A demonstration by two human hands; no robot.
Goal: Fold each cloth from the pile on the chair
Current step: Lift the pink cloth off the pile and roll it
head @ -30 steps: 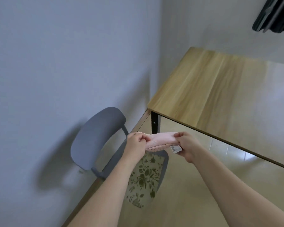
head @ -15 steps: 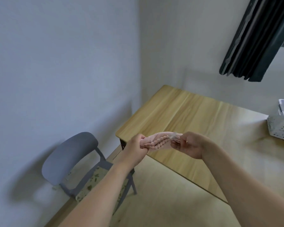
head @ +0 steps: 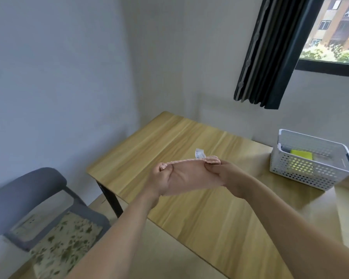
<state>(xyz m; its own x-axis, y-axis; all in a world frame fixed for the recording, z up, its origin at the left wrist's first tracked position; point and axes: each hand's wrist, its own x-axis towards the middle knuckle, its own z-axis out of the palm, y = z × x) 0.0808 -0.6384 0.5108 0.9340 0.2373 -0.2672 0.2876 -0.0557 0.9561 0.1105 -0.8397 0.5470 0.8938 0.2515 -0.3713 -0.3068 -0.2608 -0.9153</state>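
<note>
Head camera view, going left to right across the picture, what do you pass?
Chair → floral cloth on its seat → left hand → pink cloth → right hand → white basket. The table spans the middle and the curtain hangs above, so both are left out.

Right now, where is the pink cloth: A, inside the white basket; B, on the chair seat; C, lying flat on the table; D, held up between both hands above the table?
D: the left hand and right hand each pinch a top corner of the pink cloth above the table.
</note>
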